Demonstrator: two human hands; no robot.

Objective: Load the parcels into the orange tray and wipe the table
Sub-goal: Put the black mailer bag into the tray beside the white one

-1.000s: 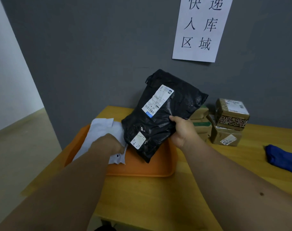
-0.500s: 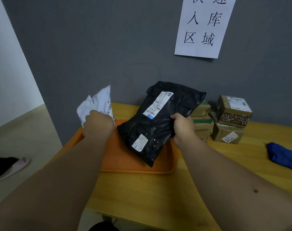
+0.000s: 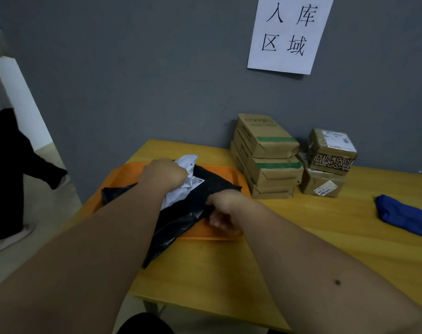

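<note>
Black bag (image 3: pixel 195 208) lies in tray (image 3: pixel 130 172), one end hanging over the front rim. Left hand (image 3: pixel 165 174) grips white bag (image 3: pixel 181 189) on top; right hand (image 3: pixel 225 209) pinches black bag's edge. Boxes (image 3: pixel 265 155) and blue cloth (image 3: pixel 405 215) on table (image 3: pixel 325 237); boxes unloaded, wiping not started.

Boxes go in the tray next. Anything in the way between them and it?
Nothing stands in the gap: the boxes sit just right of the tray. But the black bag, white bag and both hands, left and right, cover most of the tray floor.
</note>
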